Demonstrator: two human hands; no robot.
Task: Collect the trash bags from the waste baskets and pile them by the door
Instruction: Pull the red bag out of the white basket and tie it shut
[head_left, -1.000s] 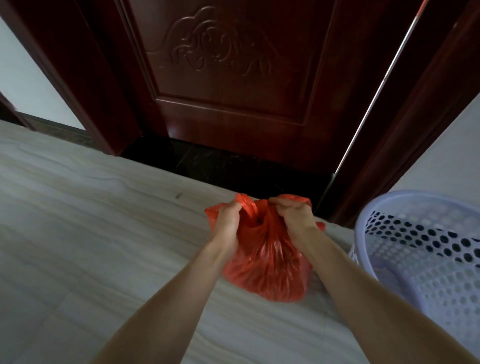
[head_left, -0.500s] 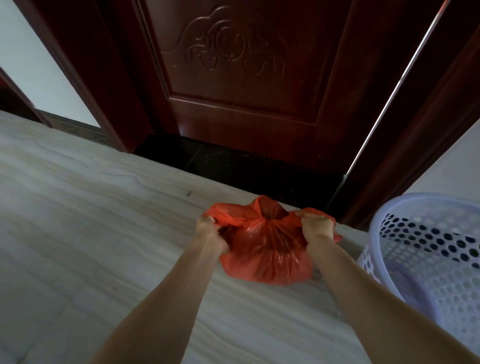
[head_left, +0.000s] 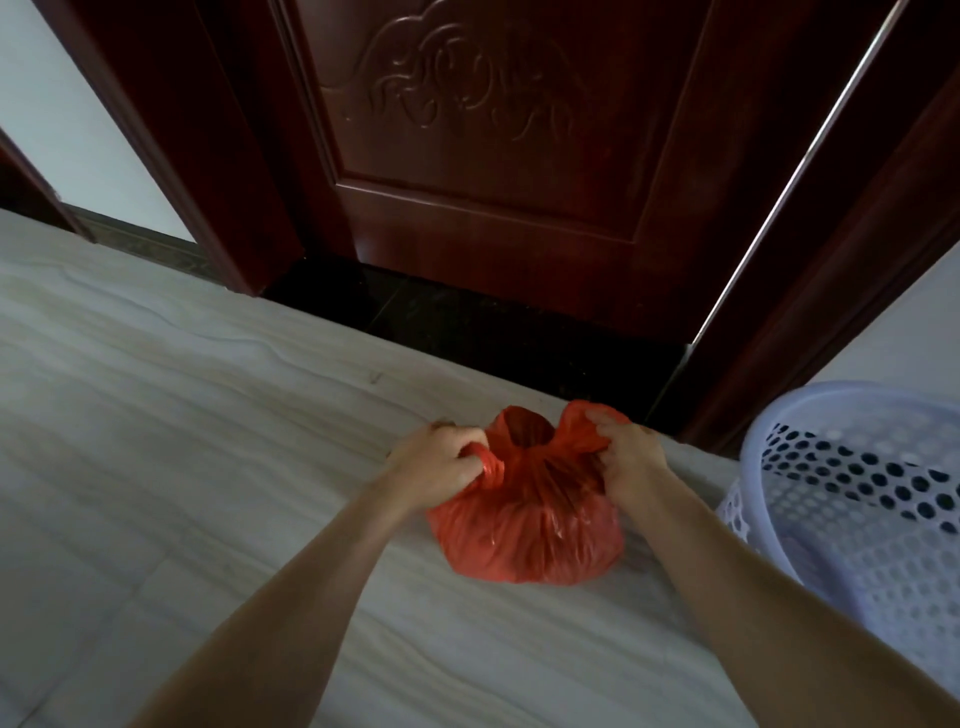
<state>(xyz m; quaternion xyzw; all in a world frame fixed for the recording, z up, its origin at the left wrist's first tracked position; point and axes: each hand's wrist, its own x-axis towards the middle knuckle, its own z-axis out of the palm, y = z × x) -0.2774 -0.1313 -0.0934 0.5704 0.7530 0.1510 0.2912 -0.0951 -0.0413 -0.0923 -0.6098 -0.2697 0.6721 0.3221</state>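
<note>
— From up at head height, where is the bag?

— The red trash bag (head_left: 524, 525) sits on the pale floor (head_left: 182, 415), just in front of the dark door (head_left: 493, 171) and its black threshold (head_left: 493, 322). A lavender waste basket (head_left: 862, 488) stands just to the right of the bag.

— And the hands?

— Both are on it. The left hand (head_left: 436, 462) has its fingers curled round a twisted red ear of the bag's mouth; the right hand (head_left: 631, 457) is closed on the other ear. So each grip is tight on plastic, one on either side of the bag's mouth, which gapes open between them.

— What might go wrong?

— I'd guess a knot is being tied. The film looks thin; a hard pull outward could tear an ear. If one ear slips free, the mouth gapes wider and rubbish may spill beside the door.

— How are the arms set?

— Both forearms reach forward and down toward the bag, knuckles up, wrists a little bent, converging on it from either side.
</note>
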